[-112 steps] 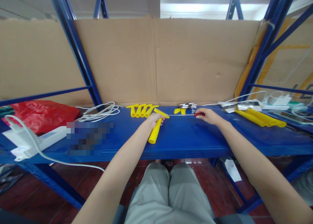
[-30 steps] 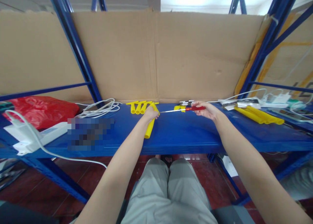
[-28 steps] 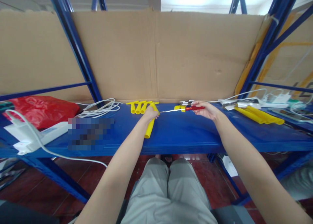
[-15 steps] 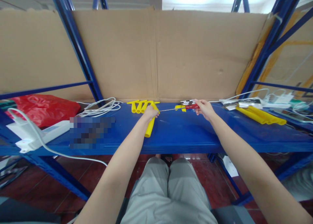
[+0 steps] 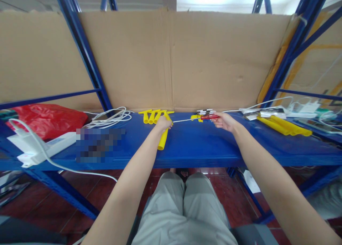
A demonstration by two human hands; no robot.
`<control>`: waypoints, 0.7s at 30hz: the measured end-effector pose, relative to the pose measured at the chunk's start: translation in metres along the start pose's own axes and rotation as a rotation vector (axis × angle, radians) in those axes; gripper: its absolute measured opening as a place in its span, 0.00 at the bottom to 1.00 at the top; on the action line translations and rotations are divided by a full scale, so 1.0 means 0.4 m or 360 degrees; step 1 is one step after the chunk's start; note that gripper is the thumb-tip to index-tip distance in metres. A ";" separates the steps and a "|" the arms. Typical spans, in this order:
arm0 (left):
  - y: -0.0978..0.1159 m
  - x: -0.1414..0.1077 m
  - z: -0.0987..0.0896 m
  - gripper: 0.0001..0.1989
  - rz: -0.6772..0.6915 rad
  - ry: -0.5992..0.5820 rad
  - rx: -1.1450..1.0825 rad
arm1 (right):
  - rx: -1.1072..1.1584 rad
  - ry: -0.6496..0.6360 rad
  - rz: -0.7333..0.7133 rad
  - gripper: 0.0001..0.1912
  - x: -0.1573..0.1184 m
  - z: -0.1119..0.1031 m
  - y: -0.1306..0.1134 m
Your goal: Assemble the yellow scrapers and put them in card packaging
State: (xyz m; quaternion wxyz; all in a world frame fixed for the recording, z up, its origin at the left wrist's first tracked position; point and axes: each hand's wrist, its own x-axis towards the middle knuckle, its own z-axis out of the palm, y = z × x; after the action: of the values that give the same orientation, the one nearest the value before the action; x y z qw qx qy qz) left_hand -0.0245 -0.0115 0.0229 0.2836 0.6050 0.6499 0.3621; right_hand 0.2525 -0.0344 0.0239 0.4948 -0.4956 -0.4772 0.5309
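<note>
At the left end of the blue desk point(image 5: 197, 145) we see a red bag point(image 5: 50, 121), with a white power strip point(image 5: 60, 143) nearer to us and a coil of white cable point(image 5: 113, 119) on the bag's right. Next come yellow T-shaped pieces point(image 5: 151, 119), lined up at the far side by the cardboard point(image 5: 219, 60). Just nearer, our left hand point(image 5: 164, 124) is closed around another yellow piece point(image 5: 161, 143), its tube slanting towards us. From there a screwdriver point(image 5: 207, 117) runs rightward, past small yellow parts point(image 5: 194, 117) and black-and-white items point(image 5: 206, 111) on the far side; we cannot tell whether its tip touches the piece. Our right hand point(image 5: 223, 121) grips its red handle, so our hands are well apart. At the right lie yellow tubes point(image 5: 283, 126), near some packets point(image 5: 271, 113)
</note>
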 end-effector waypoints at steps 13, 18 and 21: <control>-0.005 0.011 0.000 0.08 -0.0019 0.0004 0.0038 | 0.0042 -0.0001 -0.0049 0.15 -0.002 0.008 0.006; -0.011 0.021 0.002 0.08 -0.0030 0.0015 0.0016 | 0.0002 -0.0128 -0.0176 0.09 -0.004 -0.015 0.005; -0.013 0.025 0.003 0.09 -0.0025 0.0011 -0.0002 | -0.0193 0.0072 -0.0269 0.15 0.022 -0.010 0.030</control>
State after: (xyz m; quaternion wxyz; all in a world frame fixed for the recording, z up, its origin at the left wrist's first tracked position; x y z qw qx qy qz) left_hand -0.0275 -0.0017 0.0185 0.2846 0.5984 0.6554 0.3625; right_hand 0.2556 -0.0262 0.0112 0.5174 -0.4945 -0.5373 0.4461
